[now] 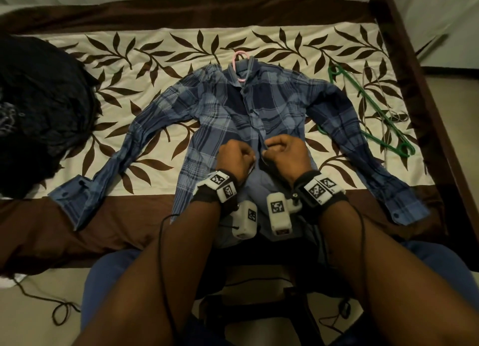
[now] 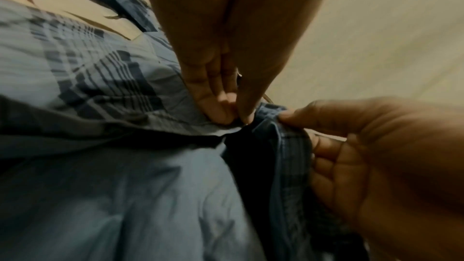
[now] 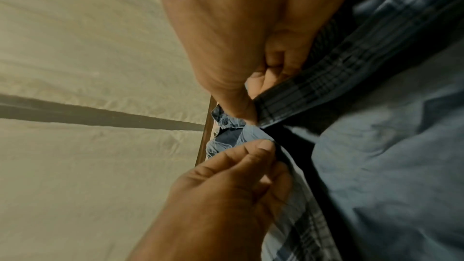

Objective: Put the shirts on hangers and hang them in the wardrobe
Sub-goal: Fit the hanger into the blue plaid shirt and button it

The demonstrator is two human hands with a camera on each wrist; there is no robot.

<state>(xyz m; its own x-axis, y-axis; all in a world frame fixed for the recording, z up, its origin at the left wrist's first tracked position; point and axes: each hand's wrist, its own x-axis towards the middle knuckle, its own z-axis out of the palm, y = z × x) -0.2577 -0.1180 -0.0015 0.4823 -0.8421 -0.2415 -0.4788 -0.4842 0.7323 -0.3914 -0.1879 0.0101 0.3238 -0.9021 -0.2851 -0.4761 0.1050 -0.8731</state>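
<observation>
Shirt (image 1: 228, 107), blue plaid, lies flat on bed (image 1: 155, 52), sleeves spread, front up. Pink hanger (image 1: 239, 68) inside, hook poking out at collar. Left hand (image 1: 234, 159) & right hand (image 1: 286, 153) meet at mid placket, fingers curled, each pinching one front edge btwn thumb & fingertips; edges nearly touching. Below hands the front gapes open. Green hanger (image 1: 373, 109) on bed right of shirt, apart from it. Dark clothes pile (image 1: 39, 107) at left.

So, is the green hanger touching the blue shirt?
Apart. The head view shows the green hanger lying right of the shirt, with a strip of bedspread visible between them.
</observation>
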